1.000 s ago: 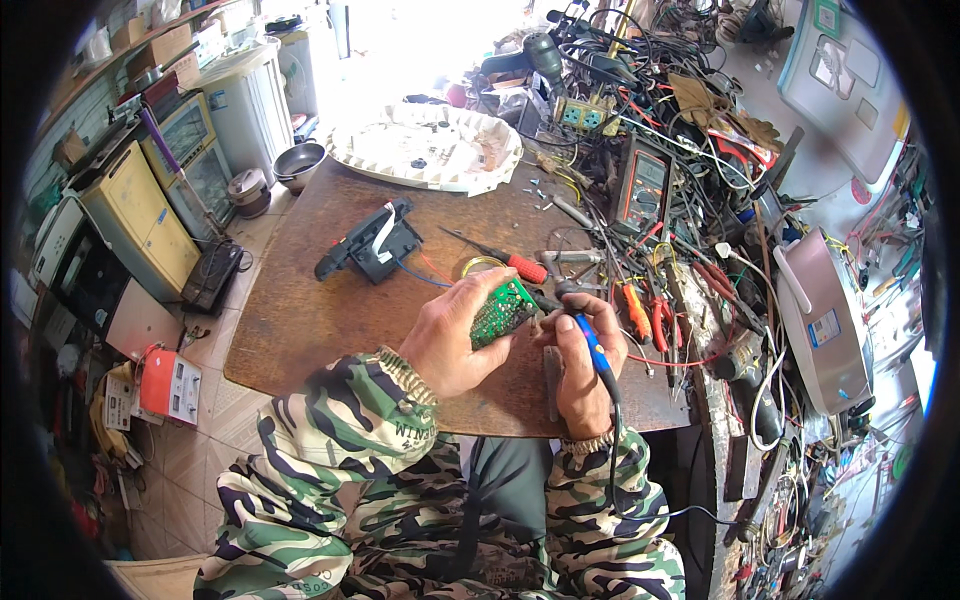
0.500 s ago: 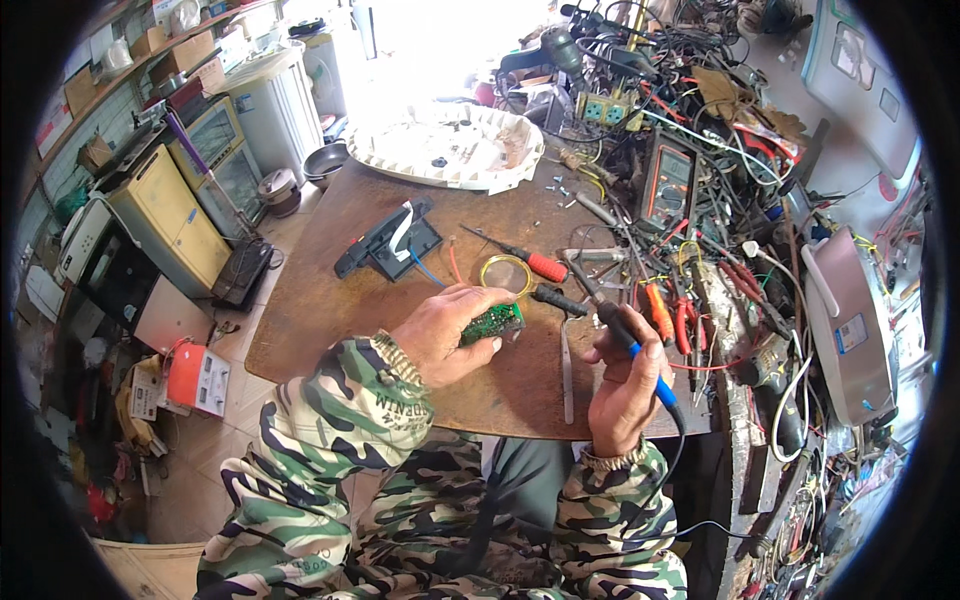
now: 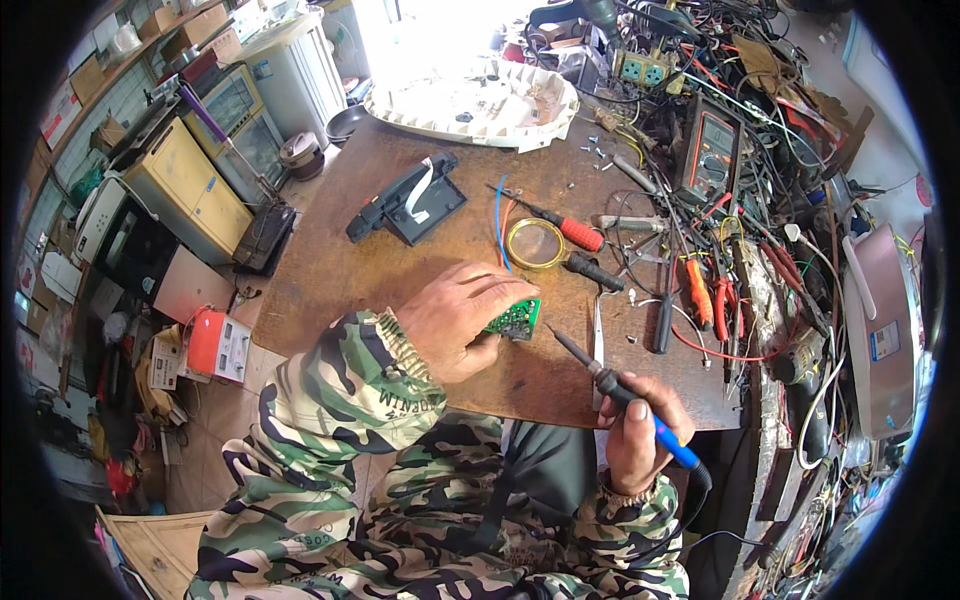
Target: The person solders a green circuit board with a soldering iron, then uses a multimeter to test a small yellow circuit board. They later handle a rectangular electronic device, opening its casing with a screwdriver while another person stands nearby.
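Observation:
My left hand (image 3: 462, 318) grips a small green circuit board (image 3: 517, 319) over the table's near part, its fingers hiding much of it. In my right hand (image 3: 646, 430) is a soldering iron (image 3: 603, 378) with a blue and black handle. Its tip points up and left, a short way right of the board and apart from it. Tweezers (image 3: 598, 345) lie just beyond the iron. A coil of yellow wire (image 3: 535, 243) rests past the board, beside blue (image 3: 498, 215) and red wires. A red-handled screwdriver (image 3: 566, 228) lies behind the coil.
A black plastic housing with a white ribbon cable (image 3: 415, 205) lies on the wooden table (image 3: 310, 250). At the back is a white plastic tray-like cover (image 3: 540, 110). A multimeter (image 3: 712, 150), pliers (image 3: 720, 300) and tangled cables crowd the right side. A red-fronted device (image 3: 220, 345) stands at left.
The soldering iron has come down from pointing away toward the table's back to pointing at the board. The board shows more beyond my left fingers. The whole view has shifted.

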Demonstrator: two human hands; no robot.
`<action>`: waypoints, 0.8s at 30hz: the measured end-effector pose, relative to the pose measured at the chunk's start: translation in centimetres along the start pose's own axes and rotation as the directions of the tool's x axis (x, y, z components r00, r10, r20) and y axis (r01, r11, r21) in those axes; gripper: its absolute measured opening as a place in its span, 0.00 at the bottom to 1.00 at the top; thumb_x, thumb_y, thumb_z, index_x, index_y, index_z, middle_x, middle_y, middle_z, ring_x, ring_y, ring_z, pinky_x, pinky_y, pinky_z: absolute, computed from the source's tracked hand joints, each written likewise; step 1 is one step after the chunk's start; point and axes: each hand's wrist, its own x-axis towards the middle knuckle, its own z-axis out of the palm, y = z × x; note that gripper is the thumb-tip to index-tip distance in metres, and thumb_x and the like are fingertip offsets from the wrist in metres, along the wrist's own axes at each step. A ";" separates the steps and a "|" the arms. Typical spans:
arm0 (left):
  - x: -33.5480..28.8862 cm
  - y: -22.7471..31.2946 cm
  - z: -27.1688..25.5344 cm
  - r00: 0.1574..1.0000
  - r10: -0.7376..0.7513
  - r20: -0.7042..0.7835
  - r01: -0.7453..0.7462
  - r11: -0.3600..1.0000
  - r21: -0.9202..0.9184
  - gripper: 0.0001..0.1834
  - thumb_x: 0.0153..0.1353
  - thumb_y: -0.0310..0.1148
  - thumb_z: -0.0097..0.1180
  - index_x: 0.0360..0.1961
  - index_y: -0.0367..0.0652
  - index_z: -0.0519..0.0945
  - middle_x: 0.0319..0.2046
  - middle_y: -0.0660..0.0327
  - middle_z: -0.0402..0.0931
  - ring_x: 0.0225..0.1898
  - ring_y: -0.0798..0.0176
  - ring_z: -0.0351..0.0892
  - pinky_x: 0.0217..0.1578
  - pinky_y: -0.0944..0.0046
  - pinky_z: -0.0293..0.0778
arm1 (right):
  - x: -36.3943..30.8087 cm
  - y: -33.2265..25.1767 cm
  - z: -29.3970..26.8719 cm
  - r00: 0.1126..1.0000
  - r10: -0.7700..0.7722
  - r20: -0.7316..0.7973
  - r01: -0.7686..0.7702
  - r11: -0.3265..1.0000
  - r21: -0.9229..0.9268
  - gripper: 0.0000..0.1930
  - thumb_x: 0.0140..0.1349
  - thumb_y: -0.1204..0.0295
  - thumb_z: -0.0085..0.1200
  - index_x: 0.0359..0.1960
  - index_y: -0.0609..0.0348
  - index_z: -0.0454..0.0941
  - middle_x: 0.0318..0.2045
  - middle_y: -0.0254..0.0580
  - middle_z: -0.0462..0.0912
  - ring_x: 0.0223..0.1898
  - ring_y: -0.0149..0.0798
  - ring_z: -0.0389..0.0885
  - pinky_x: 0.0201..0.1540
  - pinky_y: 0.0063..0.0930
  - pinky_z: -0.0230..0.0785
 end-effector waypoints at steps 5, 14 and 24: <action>-0.2 0.2 0.2 0.999 -0.024 0.027 0.024 1.000 -0.011 0.35 0.44 0.23 0.62 0.60 0.42 0.78 0.56 0.53 0.81 0.59 0.46 0.78 0.63 0.49 0.72 | -0.8 0.0 -0.6 0.987 -0.130 0.095 0.143 0.979 -0.142 0.18 0.68 0.62 0.59 0.41 0.70 0.84 0.24 0.49 0.84 0.22 0.36 0.83 0.26 0.26 0.74; -0.1 0.7 -0.3 1.000 0.001 0.028 0.000 1.000 -0.023 0.37 0.45 0.31 0.74 0.60 0.42 0.78 0.57 0.53 0.80 0.60 0.47 0.77 0.64 0.49 0.71 | -0.4 -0.6 -0.5 0.976 -0.116 0.187 0.162 0.954 -0.251 0.19 0.67 0.61 0.59 0.42 0.71 0.85 0.26 0.50 0.86 0.24 0.37 0.85 0.29 0.27 0.76; -0.3 0.5 0.1 1.000 0.005 0.015 -0.005 1.000 0.016 0.36 0.46 0.34 0.74 0.60 0.42 0.79 0.58 0.54 0.79 0.62 0.47 0.74 0.66 0.49 0.69 | -0.7 -0.3 -0.3 0.981 -0.104 0.163 0.142 0.960 -0.242 0.16 0.66 0.66 0.59 0.43 0.70 0.84 0.26 0.48 0.86 0.24 0.35 0.85 0.30 0.26 0.76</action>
